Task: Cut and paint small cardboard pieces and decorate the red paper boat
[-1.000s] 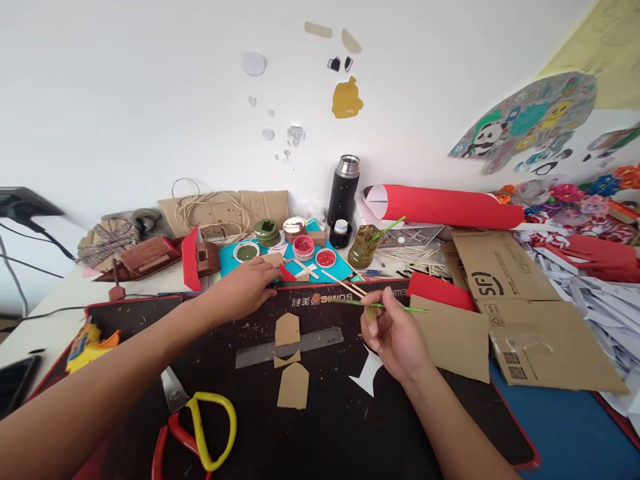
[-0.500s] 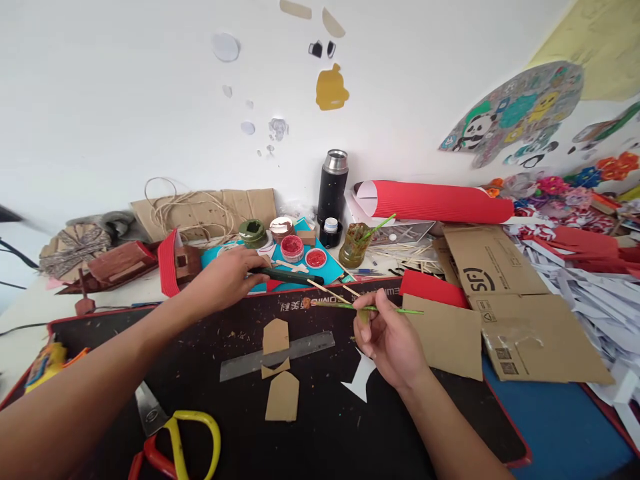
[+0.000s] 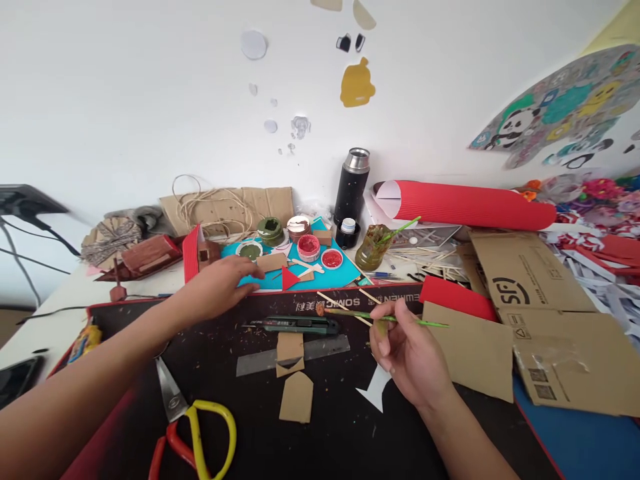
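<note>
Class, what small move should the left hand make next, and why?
Probably, the left hand should pick up the small cardboard piece on the turquoise sheet: it reaches close to that piece and appears to hold nothing, while the right hand grips a paintbrush.

Craft workspace, shown by open paint pots (image 3: 309,249) near worktop's (image 3: 67,288) back edge, paintbrush (image 3: 350,313), scissors (image 3: 175,404), cut cardboard (image 3: 297,399).

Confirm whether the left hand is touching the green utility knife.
Apart: the head view shows dark mat between the left hand and the utility knife.
</note>
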Motion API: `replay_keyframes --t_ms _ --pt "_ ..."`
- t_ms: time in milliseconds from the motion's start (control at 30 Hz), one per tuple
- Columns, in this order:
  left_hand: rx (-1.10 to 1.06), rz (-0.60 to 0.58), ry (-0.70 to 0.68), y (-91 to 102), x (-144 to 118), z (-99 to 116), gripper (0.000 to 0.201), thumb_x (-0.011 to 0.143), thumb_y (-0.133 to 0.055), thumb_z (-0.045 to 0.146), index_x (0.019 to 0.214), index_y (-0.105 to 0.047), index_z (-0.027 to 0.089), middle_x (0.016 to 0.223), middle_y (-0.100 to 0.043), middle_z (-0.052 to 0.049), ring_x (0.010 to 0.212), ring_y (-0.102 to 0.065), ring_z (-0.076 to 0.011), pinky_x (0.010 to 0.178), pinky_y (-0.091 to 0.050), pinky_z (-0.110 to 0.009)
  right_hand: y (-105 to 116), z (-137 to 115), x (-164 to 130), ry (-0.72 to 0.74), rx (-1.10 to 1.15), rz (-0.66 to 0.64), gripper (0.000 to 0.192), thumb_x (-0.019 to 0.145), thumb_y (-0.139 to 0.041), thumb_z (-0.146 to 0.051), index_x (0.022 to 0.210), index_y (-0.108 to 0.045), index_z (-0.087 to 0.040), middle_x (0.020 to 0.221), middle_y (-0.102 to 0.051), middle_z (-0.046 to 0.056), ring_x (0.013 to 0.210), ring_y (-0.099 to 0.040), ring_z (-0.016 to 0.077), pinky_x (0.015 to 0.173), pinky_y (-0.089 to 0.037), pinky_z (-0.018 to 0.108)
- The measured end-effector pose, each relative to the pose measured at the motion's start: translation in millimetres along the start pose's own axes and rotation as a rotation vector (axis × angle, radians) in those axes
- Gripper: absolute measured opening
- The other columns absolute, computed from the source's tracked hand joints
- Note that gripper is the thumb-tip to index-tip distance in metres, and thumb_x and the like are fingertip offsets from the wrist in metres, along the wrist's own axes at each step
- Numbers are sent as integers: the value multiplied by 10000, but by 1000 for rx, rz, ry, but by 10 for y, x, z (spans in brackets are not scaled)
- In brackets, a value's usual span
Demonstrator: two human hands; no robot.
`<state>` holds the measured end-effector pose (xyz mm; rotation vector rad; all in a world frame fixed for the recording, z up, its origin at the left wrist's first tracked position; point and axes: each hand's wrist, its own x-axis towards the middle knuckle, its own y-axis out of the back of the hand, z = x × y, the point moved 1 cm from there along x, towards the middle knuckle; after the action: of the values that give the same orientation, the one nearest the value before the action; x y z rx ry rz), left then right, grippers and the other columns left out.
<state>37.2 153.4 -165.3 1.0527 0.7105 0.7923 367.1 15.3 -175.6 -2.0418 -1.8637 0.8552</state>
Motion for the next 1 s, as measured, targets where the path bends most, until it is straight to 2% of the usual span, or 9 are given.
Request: replay_keyframes --t_ms 133,233,333,400,467,567,700,800,1000 --pt "-41 -145 -19 -69 99 -11 285 900 -626 477 1041 -745 260 1040 -771 -76 980 -707 -305 826 -544 -392 9 1 4 -1 -8 7 451 889 -806 -640 865 -789 -191 492 -576 -21 358 -463 100 370 -337 210" --pt "-83 -233 0 -103 132 10 306 921 -591 515 972 -732 248 940 -753 -58 852 -693 -269 725 -515 -357 6 9 3 -3 -8 4 459 894 -796 -646 865 -788 -188 491 -578 -21 355 -459 96 368 -330 206" --pt "-96 -166 -30 -79 170 96 397 960 -558 583 1049 -750 249 1082 -763 -83 1011 -698 -302 850 -541 -397 -10 19 0 -1 -7 7 466 895 -793 -652 862 -789 -187 490 -582 -23 348 -453 89 363 -313 198" --pt "-92 -47 -94 -43 232 240 404 992 -541 566 1161 -744 259 1255 -742 -98 1189 -660 -328 1001 -523 -448 -18 15 1 3 2 11 469 891 -795 -655 855 -788 -187 485 -579 -26 344 -447 87 362 -310 198" --pt "-90 -4 -172 -20 336 460 367 1030 -512 494 1219 -729 267 1302 -736 -91 1217 -656 -316 1043 -517 -461 -15 -7 6 12 23 10 469 889 -798 -656 853 -788 -188 482 -574 -28 342 -443 88 361 -309 201" --pt "-41 -37 -320 -41 558 863 318 1038 -484 335 1210 -740 260 1230 -758 -82 1142 -691 -290 994 -546 -430 21 -77 14 39 68 6 460 885 -803 -655 859 -782 -196 484 -569 -34 348 -447 92 368 -308 206" --pt "63 -113 -474 -179 898 1304 412 977 -487 180 1294 -738 257 1180 -766 -101 1069 -719 -283 887 -562 -380 99 -192 27 102 113 14 422 928 -768 -633 882 -771 -214 494 -540 -48 370 -450 86 393 -320 199" --pt "119 -165 -523 -291 1117 1487 419 961 -525 170 1299 -742 285 1065 -801 -79 913 -743 -262 750 -529 -338 137 -244 35 139 136 20 410 950 -743 -624 883 -764 -220 498 -520 -52 376 -442 88 389 -318 200" --pt "298 -229 -519 -332 1313 1638 340 940 -597 207 1238 -755 250 964 -803 -95 829 -745 -286 717 -481 -356 122 -234 38 125 177 -1 434 911 -783 -639 874 -782 -206 493 -551 -48 367 -458 85 370 -313 192"
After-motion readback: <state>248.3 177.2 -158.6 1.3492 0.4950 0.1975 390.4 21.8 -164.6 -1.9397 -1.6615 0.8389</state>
